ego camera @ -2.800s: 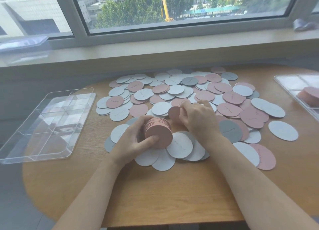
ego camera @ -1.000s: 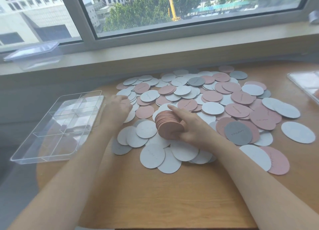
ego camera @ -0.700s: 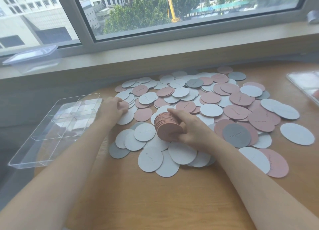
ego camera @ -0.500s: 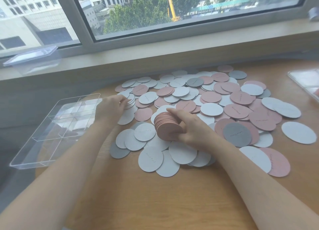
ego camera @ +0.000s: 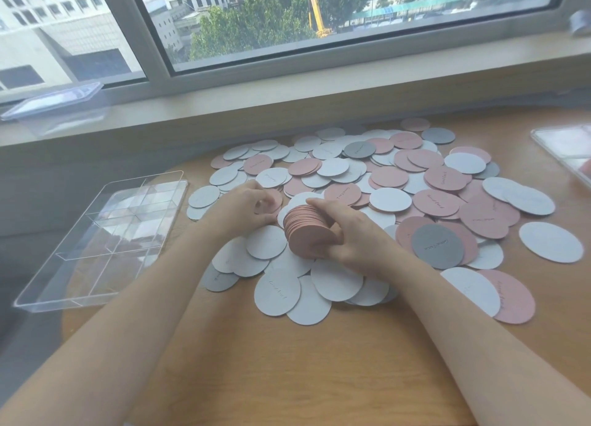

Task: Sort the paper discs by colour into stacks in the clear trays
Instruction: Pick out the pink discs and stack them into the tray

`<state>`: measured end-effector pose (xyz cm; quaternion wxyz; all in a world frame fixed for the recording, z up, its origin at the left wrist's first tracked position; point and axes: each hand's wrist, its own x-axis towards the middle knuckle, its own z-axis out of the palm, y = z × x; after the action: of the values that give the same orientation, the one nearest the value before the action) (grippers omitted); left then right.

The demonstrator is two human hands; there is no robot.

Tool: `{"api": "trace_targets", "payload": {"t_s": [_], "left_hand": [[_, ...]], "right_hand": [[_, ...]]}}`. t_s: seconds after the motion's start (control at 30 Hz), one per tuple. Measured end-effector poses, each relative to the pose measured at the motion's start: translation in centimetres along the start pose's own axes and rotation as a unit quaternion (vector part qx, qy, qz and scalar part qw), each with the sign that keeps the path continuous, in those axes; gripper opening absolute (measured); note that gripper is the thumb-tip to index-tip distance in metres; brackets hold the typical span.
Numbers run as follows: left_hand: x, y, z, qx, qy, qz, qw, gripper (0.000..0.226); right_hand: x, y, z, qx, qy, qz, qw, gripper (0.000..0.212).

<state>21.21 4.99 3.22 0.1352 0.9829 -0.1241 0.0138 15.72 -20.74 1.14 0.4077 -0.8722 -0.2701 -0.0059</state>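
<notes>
Paper discs of pink, white and grey card [ego camera: 390, 199] lie in a loose overlapping heap on the round wooden table [ego camera: 287, 361], and you should expect each one to be thin, very light and stiff enough to stay flat but easy to crease. Your right hand [ego camera: 355, 233] has its fingers and thumb curled round the rim of a thick stack of pink paper discs [ego camera: 307, 233], held on edge just above the white discs at the near side of the heap. Keep that hold on the rim, squeezing across the stack's thickness as well, since smooth card faces probably slide on one another and the stack could fan out if pressure slackens. Your left hand [ego camera: 240, 211] pinches a single pink disc [ego camera: 270, 201] at its edge, just beside the stack. A flat disc is likely hard to lift from above; slide a fingertip under an overlapping edge instead and pinch there. The clear plastic divided tray [ego camera: 105, 233] sits well apart to the left with no discs visible in its compartments, and a second clear tray [ego camera: 563, 157] at the right edge seems to hold something pink, though it is cut off. Most of the sorting looks undone.
</notes>
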Motion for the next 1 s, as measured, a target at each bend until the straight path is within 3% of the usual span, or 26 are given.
{"api": "trace_targets", "payload": {"t_s": [0.1,0.2,0.57,0.67,0.8,0.93,1.0], "left_hand": [[0.0,0.1,-0.4,0.024,-0.021,0.011,0.999,0.034],[-0.2,0.1,-0.1,0.035,0.007,0.033,0.999,0.022],[-4.1,1.2,0.0,-0.058,0.257,0.001,0.965,0.013],[-4.7,2.6,0.1,-0.152,0.242,-0.012,0.958,0.014],[-5.2,4.5,0.5,-0.302,0.167,-0.012,0.939,0.016],[-5.0,4.7,1.3,-0.387,0.116,-0.002,0.915,0.015],[-4.9,4.5,1.4,-0.417,0.108,-0.018,0.902,0.014]], "right_hand": [[0.1,0.1,0.1,-0.002,0.000,0.000,1.000,0.080],[0.2,0.4,0.2,-0.005,-0.001,-0.001,1.000,0.081],[0.2,0.5,0.3,0.012,0.002,-0.012,1.000,0.077],[0.3,0.5,0.4,0.024,0.000,-0.014,1.000,0.079],[0.4,0.6,0.3,0.023,0.001,-0.014,1.000,0.086],[0.1,0.4,0.0,0.041,0.005,0.004,0.999,0.096],[0.0,0.2,0.1,0.021,0.006,-0.007,1.000,0.090]]}}
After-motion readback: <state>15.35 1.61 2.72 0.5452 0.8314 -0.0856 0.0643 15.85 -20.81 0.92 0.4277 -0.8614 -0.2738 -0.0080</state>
